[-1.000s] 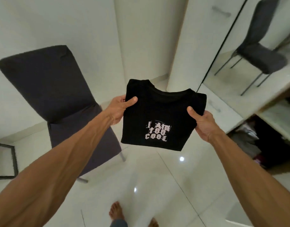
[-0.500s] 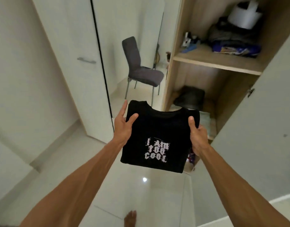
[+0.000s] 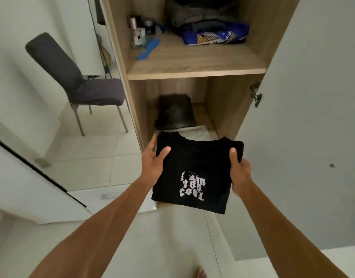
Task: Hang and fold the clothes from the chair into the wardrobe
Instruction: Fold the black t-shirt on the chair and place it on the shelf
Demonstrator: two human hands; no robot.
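Note:
A folded black T-shirt [image 3: 194, 169] with white lettering is held flat between both hands, just in front of the lower compartment of the open wooden wardrobe [image 3: 194, 72]. My left hand [image 3: 153, 159] grips its left edge, thumb on top. My right hand [image 3: 239, 173] grips its right edge the same way. Inside that lower compartment lie a dark folded garment [image 3: 175, 113] and a pale folded piece [image 3: 194, 133] in front of it. The dark chair [image 3: 72, 77] appears at the left, seen in a mirror, with nothing on it.
The upper shelf holds bottles [image 3: 139, 31], a blue comb [image 3: 148, 50] and a stack of dark and blue clothes [image 3: 208, 29]. The wardrobe's grey door [image 3: 313, 127] stands open at the right. A mirrored door [image 3: 32, 137] is at the left. The floor is pale tile.
The view has turned from the chair to the open wardrobe and closed in on it. The folded shirt, still in both hands, now sits right before the lower compartment.

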